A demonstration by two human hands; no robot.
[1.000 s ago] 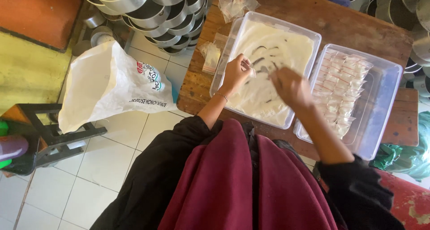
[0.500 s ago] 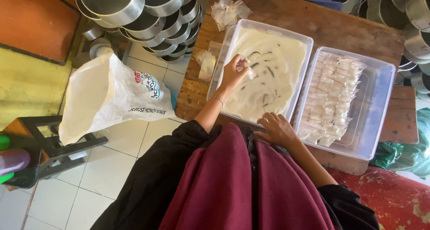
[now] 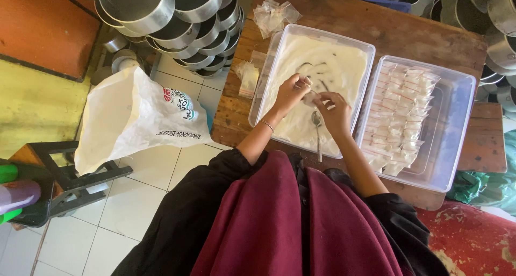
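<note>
Powder fills the tub (image 3: pixel 279 61) at 12 o'clock; your left hand (image 3: pixel 290 93) and right hand (image 3: pixel 333 112) both pinch a small sachet (image 3: pixel 309 97) above it. Probably light, thin and slippery, so hold its top edge. Spoon (image 3: pixel 317 126) lies at 6 o'clock of it

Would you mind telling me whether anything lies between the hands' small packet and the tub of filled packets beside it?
Nothing visible blocks it. The right hand and left hand hold the small packet over the powder tub; only the tubs' touching rims separate it from the packet tub.
</note>
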